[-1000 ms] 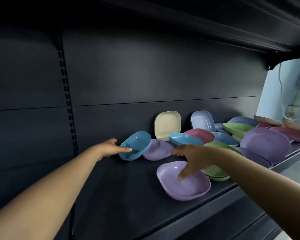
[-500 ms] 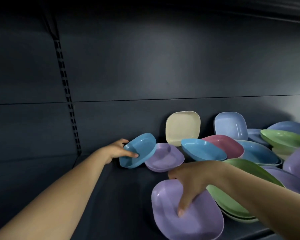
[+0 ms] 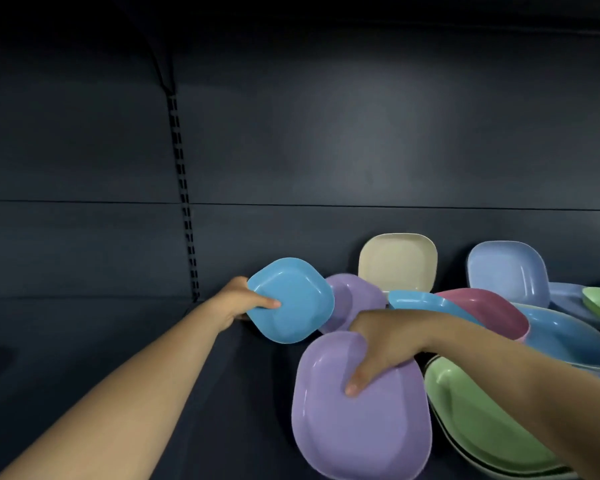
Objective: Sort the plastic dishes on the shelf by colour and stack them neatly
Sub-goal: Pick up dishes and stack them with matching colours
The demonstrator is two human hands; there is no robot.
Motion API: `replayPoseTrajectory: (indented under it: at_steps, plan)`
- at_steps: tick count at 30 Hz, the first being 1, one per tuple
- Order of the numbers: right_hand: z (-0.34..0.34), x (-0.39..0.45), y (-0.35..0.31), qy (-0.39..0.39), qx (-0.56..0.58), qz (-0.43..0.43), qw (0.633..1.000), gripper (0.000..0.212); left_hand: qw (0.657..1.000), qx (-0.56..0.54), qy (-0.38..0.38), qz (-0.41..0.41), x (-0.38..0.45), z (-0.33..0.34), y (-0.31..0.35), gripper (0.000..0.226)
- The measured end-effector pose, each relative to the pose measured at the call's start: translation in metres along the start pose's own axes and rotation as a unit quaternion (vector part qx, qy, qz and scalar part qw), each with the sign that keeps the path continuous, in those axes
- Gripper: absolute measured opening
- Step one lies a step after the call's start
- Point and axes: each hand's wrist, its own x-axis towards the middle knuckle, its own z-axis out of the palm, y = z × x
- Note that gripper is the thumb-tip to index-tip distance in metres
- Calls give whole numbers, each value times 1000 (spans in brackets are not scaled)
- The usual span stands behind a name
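Head view: I'm seeing the left hand [image 3: 241,303] tipping the blue dish [image 3: 290,299] up off the shelf [image 3: 125,358], thumb pinching its rim, so it's coming free; the right hand [image 3: 383,351] is gripping the empty purple dish [image 3: 357,410] beside nested green dishes [image 3: 482,420]

Blue dish [image 3: 289,299]: tilted up on edge, inside facing camera, far left of pile on dark shelf [image 3: 239,393]
Large lilac dish [image 3: 357,410]: front, tilted toward camera
Second lilac dish [image 3: 354,299]: behind, partly hidden by blue dish
Cream dish [image 3: 397,263] and pale blue dish [image 3: 508,271]: upright against back wall
Green dishes [image 3: 482,424]: stacked, front right
Pink dish [image 3: 488,310]: mid-pile, tilted
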Motion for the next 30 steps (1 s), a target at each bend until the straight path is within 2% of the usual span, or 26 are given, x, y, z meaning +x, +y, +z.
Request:
replayPoseTrajectory:
  at_steps: [1,4,7,12,17,23,28,30]
  plan:
    - [-3,0,-1,11,10,0,1000,56,1000,-9,11,-3,-5,-5,0,34]
    - [-13,-4,-9,33,81,-14,996,22,998,-52,38,-3,-22,-25,-1,36]
    - [-22,-3,-27,53,152,-34,986,14,993,-92,69,0,-45,-55,-1,34]
    - [-28,11,-87,114,230,-52,965,25,983,-129,130,-1,-97,-131,-11,35]
    - [-18,33,-176,164,336,-76,924,26,967,-152,205,-4,-163,-221,-39,39]
    - [8,55,-302,222,452,-88,859,33,943,-188,275,18,-242,-327,-86,21]
    - [35,78,-406,257,553,-89,787,32,922,-200,330,30,-300,-407,-133,24]
    - [46,87,-446,252,577,-91,772,33,916,-188,354,30,-322,-436,-154,23]
